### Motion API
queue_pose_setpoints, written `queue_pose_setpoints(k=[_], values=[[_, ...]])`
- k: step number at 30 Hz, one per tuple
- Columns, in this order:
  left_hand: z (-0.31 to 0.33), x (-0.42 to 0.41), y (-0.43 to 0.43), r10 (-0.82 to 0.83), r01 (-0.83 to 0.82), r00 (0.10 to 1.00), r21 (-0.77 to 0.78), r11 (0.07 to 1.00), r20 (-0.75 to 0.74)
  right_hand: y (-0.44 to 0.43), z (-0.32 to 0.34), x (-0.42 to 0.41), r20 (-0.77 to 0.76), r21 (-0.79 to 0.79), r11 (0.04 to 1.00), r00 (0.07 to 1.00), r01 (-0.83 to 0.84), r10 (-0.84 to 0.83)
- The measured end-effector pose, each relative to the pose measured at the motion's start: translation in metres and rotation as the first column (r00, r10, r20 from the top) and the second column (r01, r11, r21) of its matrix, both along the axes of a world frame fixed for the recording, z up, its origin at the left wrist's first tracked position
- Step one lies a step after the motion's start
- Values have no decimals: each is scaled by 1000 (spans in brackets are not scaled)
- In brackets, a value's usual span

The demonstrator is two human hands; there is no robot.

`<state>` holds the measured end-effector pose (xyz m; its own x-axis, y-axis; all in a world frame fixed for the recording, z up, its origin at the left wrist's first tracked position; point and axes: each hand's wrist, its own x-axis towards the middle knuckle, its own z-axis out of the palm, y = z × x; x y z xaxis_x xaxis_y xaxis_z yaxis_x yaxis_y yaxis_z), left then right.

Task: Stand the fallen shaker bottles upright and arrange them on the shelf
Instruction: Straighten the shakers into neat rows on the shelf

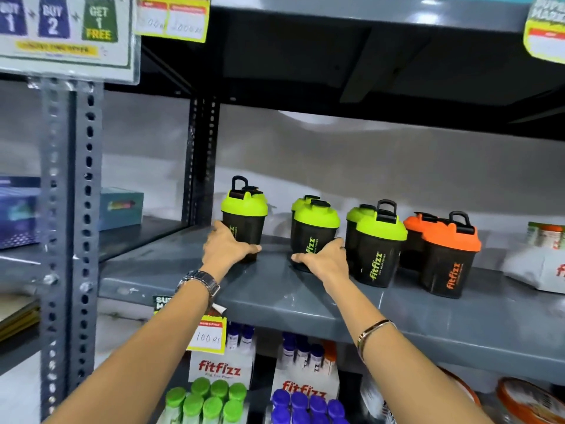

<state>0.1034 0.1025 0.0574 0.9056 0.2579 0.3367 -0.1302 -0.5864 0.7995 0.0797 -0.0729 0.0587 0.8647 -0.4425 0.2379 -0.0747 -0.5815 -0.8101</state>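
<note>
On the grey shelf (305, 301), the shaker bottles all stand upright in a row: green-lidded ones, then orange-lidded ones at the row's right end. The left hand (224, 247) wraps the base of the leftmost green-lidded bottle (244, 218), fingers curled round its dark cup. The right hand (324, 260) cups the lower body of the next green-lidded bottle (315, 234), just right of the first. They look like empty, stiff plastic: probably light, smooth-walled and easily tipped, since the lids are wider than the bases. A low hold on the cup suits sliding; the lid loop would suit lifting.
</note>
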Motion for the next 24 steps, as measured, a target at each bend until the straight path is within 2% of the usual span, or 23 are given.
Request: queue_pose_setpoints(k=[5, 15, 24], values=[[3, 6, 18, -44, 42, 998, -53, 998, -46, 8, -4, 5, 30, 5, 1000, 1000, 3, -3], [-5, 10, 22, -69, 69, 998, -104, 992, 1, 7, -7, 9, 52, -19, 1000, 999, -4, 5], [-9, 15, 21, -52, 54, 998, -86, 995, 25, 7, -9, 9, 62, -37, 999, 998, -14, 16]])
